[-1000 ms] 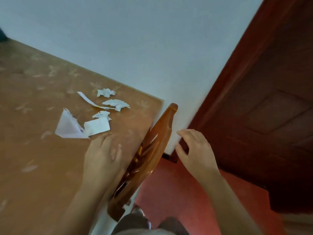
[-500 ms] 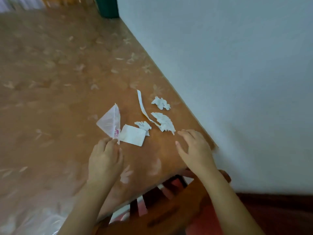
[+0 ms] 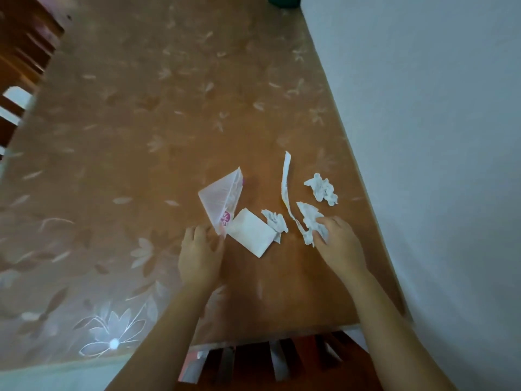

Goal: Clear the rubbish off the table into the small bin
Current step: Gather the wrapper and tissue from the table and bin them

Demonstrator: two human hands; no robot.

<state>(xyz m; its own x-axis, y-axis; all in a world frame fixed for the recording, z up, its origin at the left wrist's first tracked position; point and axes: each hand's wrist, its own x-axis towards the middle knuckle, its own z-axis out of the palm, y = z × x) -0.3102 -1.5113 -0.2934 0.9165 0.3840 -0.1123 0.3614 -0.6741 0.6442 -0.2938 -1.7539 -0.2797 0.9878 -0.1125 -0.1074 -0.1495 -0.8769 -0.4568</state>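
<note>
Both hands have pushed forward in the last half second. The right hand, which was hovering short of the scraps, is now down on the tissue wad, and the left hand has slid up to the near corner of the plastic wrapper. The right hand's fingers and thumb curl around the wad and pinch it, with white showing between them, so that piece looks claimed. The left hand is loosely arched and holds nothing I can see. Its fingertips are just at the wrapper's tip, probably to pin the light film before scooping it. Take the flat paper as the dial's centre. The wrapper lies at ten o'clock with its corner overlapping the paper's edge, and a small wad touches it at two o'clock. The paper strip runs up towards one o'clock, with its lower end just beside the pinched wad. A far wad sits alone towards the wall, also around two o'clock. It all lies in the near right part of the table, so both hands can work it at once. At twelve o'clock, on the top edge of the view, there's a sliver of something dark green. That is likely the small bin, well apart from the scraps. A chair is tucked in at six o'clock. My read is that gathering has only just begun, and nothing has reached the bin yet.
</note>
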